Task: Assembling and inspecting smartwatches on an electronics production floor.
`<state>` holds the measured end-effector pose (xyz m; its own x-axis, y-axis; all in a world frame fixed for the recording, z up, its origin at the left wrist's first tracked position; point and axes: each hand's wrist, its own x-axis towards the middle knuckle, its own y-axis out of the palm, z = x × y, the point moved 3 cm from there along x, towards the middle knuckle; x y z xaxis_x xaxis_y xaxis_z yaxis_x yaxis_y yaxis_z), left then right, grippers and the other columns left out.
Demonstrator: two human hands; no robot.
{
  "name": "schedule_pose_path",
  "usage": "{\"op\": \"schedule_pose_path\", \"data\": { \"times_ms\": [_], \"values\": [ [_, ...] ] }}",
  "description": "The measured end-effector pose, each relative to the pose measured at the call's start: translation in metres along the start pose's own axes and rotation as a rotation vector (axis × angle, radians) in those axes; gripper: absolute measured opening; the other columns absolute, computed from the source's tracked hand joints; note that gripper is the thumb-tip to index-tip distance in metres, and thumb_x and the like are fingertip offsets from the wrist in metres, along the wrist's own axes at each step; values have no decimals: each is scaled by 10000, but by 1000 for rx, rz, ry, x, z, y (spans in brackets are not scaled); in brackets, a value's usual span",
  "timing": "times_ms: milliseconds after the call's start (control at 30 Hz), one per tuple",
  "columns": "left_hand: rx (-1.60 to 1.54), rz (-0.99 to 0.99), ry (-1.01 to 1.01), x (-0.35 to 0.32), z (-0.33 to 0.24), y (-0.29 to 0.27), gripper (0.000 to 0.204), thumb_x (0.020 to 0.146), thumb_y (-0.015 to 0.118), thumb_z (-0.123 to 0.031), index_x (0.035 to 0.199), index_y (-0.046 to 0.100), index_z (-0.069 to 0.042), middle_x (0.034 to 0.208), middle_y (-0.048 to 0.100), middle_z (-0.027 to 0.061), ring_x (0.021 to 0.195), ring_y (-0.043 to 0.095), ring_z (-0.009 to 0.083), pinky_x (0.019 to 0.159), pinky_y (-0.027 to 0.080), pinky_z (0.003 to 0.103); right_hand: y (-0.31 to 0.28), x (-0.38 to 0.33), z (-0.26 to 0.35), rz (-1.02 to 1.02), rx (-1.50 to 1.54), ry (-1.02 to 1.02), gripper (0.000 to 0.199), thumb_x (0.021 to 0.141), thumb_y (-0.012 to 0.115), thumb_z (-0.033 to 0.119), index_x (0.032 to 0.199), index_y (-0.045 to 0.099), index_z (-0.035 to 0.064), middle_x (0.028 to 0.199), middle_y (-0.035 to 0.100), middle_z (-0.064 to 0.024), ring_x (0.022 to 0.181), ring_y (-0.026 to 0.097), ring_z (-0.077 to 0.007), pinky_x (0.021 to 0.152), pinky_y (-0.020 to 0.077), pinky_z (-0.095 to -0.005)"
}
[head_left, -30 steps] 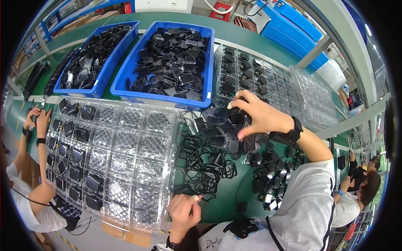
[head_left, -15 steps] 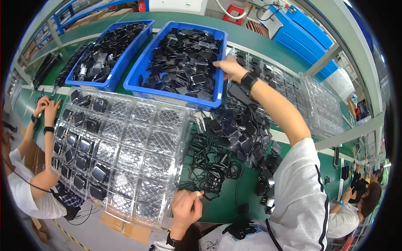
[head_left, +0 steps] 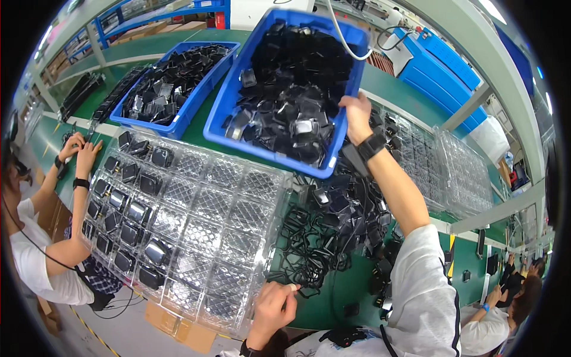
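Right hand [head_left: 357,118] clamps the side wall of the large blue bin [head_left: 267,152], beyond the clear tray [head_left: 241,241]. Left hand [head_left: 275,309] curls at the tray's near right corner; whether it holds anything cannot be told. Grip firmly; keep the bin steady to limit spillage. Count: 2 blue bins, 2 hands; black parts [head_left: 285,101], uncountable.

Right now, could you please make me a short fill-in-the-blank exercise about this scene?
1. The right hand has its grip on the larger plastic bin, whose colour is ____.
2. Beside the left hand lies a tangle of black ____ on the green tabletop.
3. In the clear blister tray, black adapters occupy pockets toward the person's ____ side.
4. The wristband just behind the right hand is ____ in colour.

Missing words: blue; cables; left; black.
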<state>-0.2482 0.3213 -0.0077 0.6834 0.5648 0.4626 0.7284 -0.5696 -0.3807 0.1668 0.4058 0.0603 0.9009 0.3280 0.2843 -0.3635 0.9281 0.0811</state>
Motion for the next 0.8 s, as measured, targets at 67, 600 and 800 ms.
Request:
{"op": "schedule_pose_path", "data": {
  "times_ms": [67,600,800],
  "values": [
    [1,6,9,2,-1,2,202,702,582,91,863,578,-32,715,667,48,576,581,229,548,436,319,-2,12,10,-125,-72,-64,167,656,585,-9,821,556,-14,700,527,-54,639,490,-158,570,392,-291],
    [-8,-12,28,2,4,1,209,717,579,99,881,572,-31,720,674,52,554,574,216,530,429,307,-6,39,43,-359,-317,-441,152,674,630,28,824,620,6,708,610,-29,616,533,-121,565,411,-281],
    [-62,1,-7,-2,4,2,205,702,594,84,874,609,-27,705,590,56,596,530,227,574,409,344,-19,44,67,-391,-479,-504,189,671,663,80,834,624,-9,699,614,-53,623,557,-138,566,428,-287]
  ]
}}
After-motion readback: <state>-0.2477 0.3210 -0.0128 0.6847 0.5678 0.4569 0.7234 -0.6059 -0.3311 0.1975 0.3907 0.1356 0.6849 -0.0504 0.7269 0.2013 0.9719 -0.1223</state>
